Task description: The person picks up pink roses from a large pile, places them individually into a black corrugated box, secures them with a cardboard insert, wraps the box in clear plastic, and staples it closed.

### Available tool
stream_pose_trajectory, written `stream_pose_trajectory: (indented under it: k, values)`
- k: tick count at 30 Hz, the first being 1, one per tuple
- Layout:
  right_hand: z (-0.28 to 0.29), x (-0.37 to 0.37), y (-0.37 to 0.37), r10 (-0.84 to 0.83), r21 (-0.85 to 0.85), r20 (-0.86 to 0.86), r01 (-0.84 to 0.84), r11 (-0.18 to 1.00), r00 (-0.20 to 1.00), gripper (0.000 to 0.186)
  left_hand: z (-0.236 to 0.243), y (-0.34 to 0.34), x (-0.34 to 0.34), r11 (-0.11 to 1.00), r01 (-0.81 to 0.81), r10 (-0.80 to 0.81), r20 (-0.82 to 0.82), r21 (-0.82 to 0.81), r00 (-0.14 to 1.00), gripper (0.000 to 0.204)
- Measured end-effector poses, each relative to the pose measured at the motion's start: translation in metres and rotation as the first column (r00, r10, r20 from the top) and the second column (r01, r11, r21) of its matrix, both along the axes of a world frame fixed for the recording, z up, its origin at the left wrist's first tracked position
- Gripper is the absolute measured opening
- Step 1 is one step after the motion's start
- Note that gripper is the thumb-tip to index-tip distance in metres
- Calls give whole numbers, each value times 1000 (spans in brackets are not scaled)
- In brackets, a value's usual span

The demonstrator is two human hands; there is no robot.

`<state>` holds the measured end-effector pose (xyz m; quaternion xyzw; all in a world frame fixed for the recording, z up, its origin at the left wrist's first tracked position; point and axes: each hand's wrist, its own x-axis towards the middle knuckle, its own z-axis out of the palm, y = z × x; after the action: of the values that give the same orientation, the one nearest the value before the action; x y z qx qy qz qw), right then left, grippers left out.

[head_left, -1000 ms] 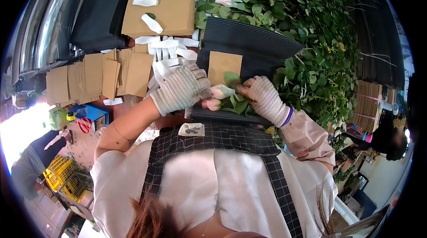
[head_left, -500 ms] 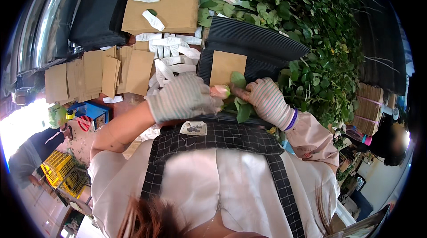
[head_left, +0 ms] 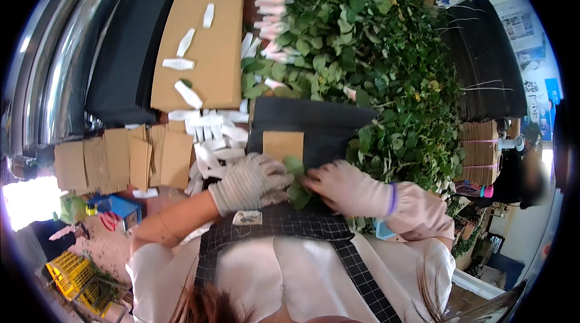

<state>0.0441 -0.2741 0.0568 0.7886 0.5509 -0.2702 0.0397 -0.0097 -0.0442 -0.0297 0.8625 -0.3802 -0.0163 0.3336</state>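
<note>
My left hand, in a striped knit glove, is closed with its fingers curled at the left of a leafy rose. Only the rose's green leaves show between my hands; its bloom is hidden. From the right, my right hand, also gloved and slightly blurred, closes at the leaves. What its fingertips pinch is partly covered. Just beyond the leaves, a small brown cardboard piece lies on a black corrugated sheet.
White foam net sleeves pile left of the black sheet, beside cardboard pieces. Farther off is a large cardboard stack. Pink roses in white sleeves line a heap of leafy stems. A yellow crate stands lower left.
The view has tilted, so the bench sits lower and more of its far side shows. The pink bud seen beside my left hand is now hidden, and my hands are closer together around the leaves.
</note>
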Motion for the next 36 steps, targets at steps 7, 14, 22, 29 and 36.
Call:
stream_pose_trajectory:
  k: [7, 14, 22, 29, 36]
  values:
    - [14, 185, 20, -468, 533, 125, 339, 775, 875, 21, -4, 3, 3, 1000, 15, -15, -22, -15, 1000, 41]
    - [-81, 339, 58, -717, 410, 625, 652, 638, 309, 21, -20, 10, 6, 989, 114, -102, -118, 98, 988, 25]
    - [-86, 268, 20, -535, 452, 588, 302, 839, 607, 25, -12, 8, 13, 994, 105, -104, -109, -2, 989, 25]
    - [-43, 212, -68, -131, -37, 478, 169, 985, 868, 31, -7, 7, 11, 998, 57, -57, 18, -5, 998, 32]
    - [138, 180, -141, -838, 939, 314, -275, 205, 446, 39, 11, 0, 2, 998, -54, 57, -59, 44, 997, 31]
